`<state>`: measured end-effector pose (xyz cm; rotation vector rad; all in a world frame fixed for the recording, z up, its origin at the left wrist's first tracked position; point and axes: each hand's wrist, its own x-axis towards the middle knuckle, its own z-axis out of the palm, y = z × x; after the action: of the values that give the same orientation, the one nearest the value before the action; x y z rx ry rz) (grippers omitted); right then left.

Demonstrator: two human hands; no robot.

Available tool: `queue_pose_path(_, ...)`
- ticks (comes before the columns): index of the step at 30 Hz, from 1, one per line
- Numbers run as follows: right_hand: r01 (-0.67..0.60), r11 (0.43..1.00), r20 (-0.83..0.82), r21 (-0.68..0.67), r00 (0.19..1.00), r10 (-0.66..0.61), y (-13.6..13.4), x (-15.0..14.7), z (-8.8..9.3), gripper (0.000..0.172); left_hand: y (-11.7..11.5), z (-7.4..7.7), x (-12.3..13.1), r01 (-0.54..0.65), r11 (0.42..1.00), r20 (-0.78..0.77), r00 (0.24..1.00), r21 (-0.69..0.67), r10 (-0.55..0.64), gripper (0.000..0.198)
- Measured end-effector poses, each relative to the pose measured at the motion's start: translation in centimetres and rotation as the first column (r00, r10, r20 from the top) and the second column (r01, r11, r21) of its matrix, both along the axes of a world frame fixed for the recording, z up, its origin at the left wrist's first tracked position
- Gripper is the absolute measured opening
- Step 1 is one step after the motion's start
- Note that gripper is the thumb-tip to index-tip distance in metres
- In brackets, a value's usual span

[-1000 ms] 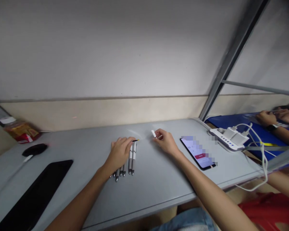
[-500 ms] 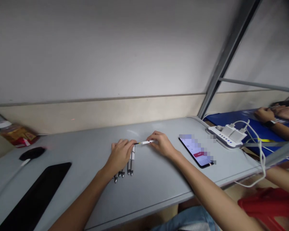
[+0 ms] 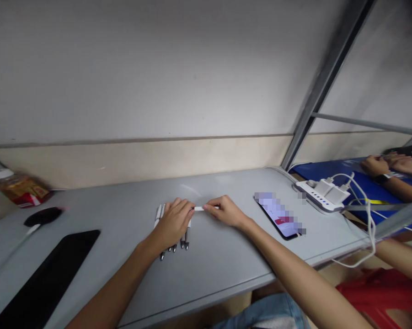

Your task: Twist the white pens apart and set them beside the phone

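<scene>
Several grey-and-white pens lie side by side on the grey table, tips toward me. My left hand rests over them and pinches one pen's far end. My right hand holds a small white cap pushed against that end. The two hands almost touch. The pen's yellow-tipped end is hidden by the cap and fingers.
A lit phone lies to the right of my right hand. A white power strip with chargers and cables sits at the far right. A black tablet and a black mouse lie at the left, a packet behind. Another person's hands are at the far right.
My right hand brought the white cap leftward from the table to the pen's end held by my left hand. The exposed yellow-tipped end is now covered.
</scene>
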<state>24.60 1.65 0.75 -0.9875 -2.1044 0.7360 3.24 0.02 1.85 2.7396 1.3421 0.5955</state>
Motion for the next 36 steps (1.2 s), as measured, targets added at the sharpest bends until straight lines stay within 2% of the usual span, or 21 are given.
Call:
queue_pose_path(2,-0.019,0.997,-0.010,-0.071,1.000,0.018,0.0,0.2,0.3,0.041,0.0,0.2,-0.1,0.001,1.000,0.005,1.000,0.008,-0.001,0.029)
queue_pose_path(4,-0.033,0.995,-0.064,-0.091,0.998,0.027,0.0,0.5,0.5,0.031,0.1,0.3,-0.2,-0.014,1.000,0.019,1.000,0.013,0.014,0.028)
queue_pose_path(7,-0.027,0.996,-0.125,-0.087,0.992,0.016,0.1,0.9,0.7,0.033,0.3,0.2,-0.5,-0.039,0.999,0.035,0.999,0.012,0.038,0.028)
queue_pose_path(9,-0.016,0.993,-0.117,-0.118,0.993,0.002,0.2,1.1,0.7,0.025,0.4,0.1,-0.7,-0.041,0.999,0.040,0.998,0.002,0.041,0.030)
queue_pose_path(12,0.000,0.983,-0.065,-0.186,0.998,-0.012,0.2,1.2,0.6,0.037,0.4,0.1,-0.7,-0.041,0.999,0.051,0.998,-0.004,0.041,0.032)
queue_pose_path(15,-0.002,0.989,-0.114,-0.151,0.993,-0.015,0.3,1.2,0.7,0.029,0.4,0.1,-0.7,-0.042,0.999,0.060,0.997,-0.002,0.042,0.032)
queue_pose_path(17,-0.014,0.992,-0.172,-0.125,0.985,-0.007,0.2,1.3,0.8,0.033,0.4,0.1,-0.6,-0.037,0.999,0.060,0.997,-0.006,0.037,0.031)
queue_pose_path(19,-0.016,0.987,-0.164,-0.157,0.986,-0.010,0.2,1.3,0.9,0.026,0.4,0.1,-0.6,-0.033,0.999,0.062,0.998,-0.002,0.033,0.031)
queue_pose_path(22,-0.007,0.975,-0.127,-0.223,0.992,-0.022,0.2,1.3,1.1,0.036,0.4,0.1,-0.6,-0.023,1.000,0.064,0.998,0.005,0.023,0.029)
queue_pose_path(24,-0.024,0.976,-0.161,-0.216,0.987,-0.011,0.1,1.4,1.1,0.029,0.4,0.1,-0.6,-0.023,1.000,0.060,0.998,0.003,0.023,0.029)
queue_pose_path(27,-0.051,0.966,-0.178,-0.255,0.984,0.005,0.1,1.4,1.0,0.031,0.3,0.1,-0.6,-0.023,1.000,0.059,0.998,-0.002,0.023,0.029)
queue_pose_path(30,-0.045,0.941,-0.143,-0.336,0.990,-0.003,0.2,1.5,0.8,0.047,0.3,0.2,-0.5,-0.021,1.000,0.056,0.998,-0.007,0.021,0.029)
queue_pose_path(33,-0.061,0.956,-0.181,-0.286,0.983,0.009,0.2,1.6,0.8,0.034,0.3,0.3,-0.5,-0.028,1.000,0.055,0.998,-0.014,0.028,0.028)
queue_pose_path(36,-0.054,0.958,-0.157,-0.280,0.988,0.010,0.3,1.6,0.8,0.033,0.4,0.2,-0.6,-0.029,0.999,0.063,0.998,-0.015,0.030,0.029)
